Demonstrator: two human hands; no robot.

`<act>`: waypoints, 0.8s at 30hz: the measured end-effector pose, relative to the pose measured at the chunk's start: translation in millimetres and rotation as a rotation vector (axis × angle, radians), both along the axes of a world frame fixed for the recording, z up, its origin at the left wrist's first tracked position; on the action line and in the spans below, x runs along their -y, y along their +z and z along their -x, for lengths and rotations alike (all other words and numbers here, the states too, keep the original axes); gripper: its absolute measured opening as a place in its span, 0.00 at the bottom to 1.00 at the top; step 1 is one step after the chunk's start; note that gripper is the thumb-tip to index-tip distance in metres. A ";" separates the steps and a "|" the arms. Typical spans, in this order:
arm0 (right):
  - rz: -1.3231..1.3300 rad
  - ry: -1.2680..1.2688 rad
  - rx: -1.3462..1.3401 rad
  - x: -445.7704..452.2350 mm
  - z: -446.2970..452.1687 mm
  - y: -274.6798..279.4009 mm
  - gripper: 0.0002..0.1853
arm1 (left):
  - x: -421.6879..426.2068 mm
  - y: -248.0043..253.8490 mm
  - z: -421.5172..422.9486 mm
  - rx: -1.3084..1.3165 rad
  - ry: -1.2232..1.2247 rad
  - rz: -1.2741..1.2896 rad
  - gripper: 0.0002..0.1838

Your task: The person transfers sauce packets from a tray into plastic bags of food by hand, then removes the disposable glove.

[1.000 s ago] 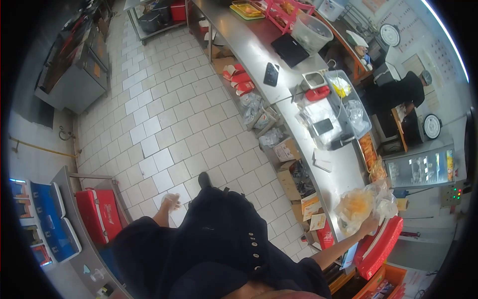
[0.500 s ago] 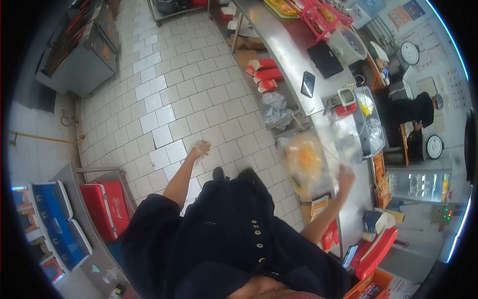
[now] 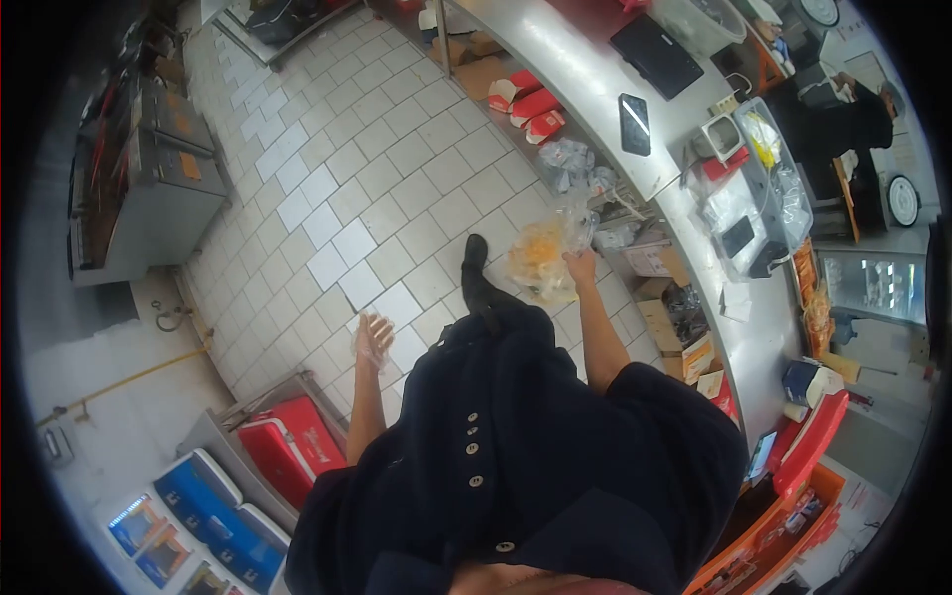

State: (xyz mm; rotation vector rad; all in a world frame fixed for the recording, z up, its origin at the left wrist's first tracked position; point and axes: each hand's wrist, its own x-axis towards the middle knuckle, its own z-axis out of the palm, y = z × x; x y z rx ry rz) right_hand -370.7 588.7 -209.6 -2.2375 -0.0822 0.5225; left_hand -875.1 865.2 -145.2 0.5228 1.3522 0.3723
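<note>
My right hand (image 3: pixel 581 265) is closed on the top of a clear plastic bag (image 3: pixel 538 260) with yellow-orange contents, which I cannot identify. The bag hangs over the floor in front of the counter's lower shelf. My left hand (image 3: pixel 373 339), in a loose see-through plastic glove, hangs over the tiles with its fingers apart and nothing in it.
A steel counter (image 3: pixel 759 342) curves along the right, bearing a phone (image 3: pixel 635 125), a black tablet-like slab (image 3: pixel 656 57) and a clear tub (image 3: pixel 778 169). Red boxes (image 3: pixel 529 105) fill a shelf below. A red cooler (image 3: pixel 293 451) stands lower left. A person in black (image 3: pixel 843 124) is beyond the counter.
My right hand has brought the bag off the counter side, leftward over the floor. My left hand has shifted slightly left and down, its fingers now spread. The whole view has turned.
</note>
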 end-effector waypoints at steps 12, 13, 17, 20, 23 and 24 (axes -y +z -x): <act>-0.315 -0.323 -0.254 -69.9 -14.0 171.3 0.24 | -154.6 59.1 -244.7 0.019 -0.541 -0.215 0.29; -0.427 -0.407 -0.219 -74.9 -13.7 190.7 0.24 | -158.6 63.1 -253.1 0.030 -0.569 -0.233 0.27; -0.669 -0.416 -0.055 -110.8 -38.6 263.4 0.26 | -182.9 64.8 -268.8 0.088 -0.601 -0.245 0.26; -0.749 -0.364 -0.081 -141.4 -98.6 302.4 0.25 | -200.3 70.7 -274.6 0.044 -0.633 -0.218 0.25; -0.887 -0.363 0.056 -198.5 -149.4 374.9 0.18 | -222.2 74.6 -272.7 0.112 -0.620 -0.278 0.24; -0.927 -0.321 0.094 -208.6 -171.4 391.2 0.17 | -231.3 78.3 -274.1 0.153 -0.597 -0.286 0.24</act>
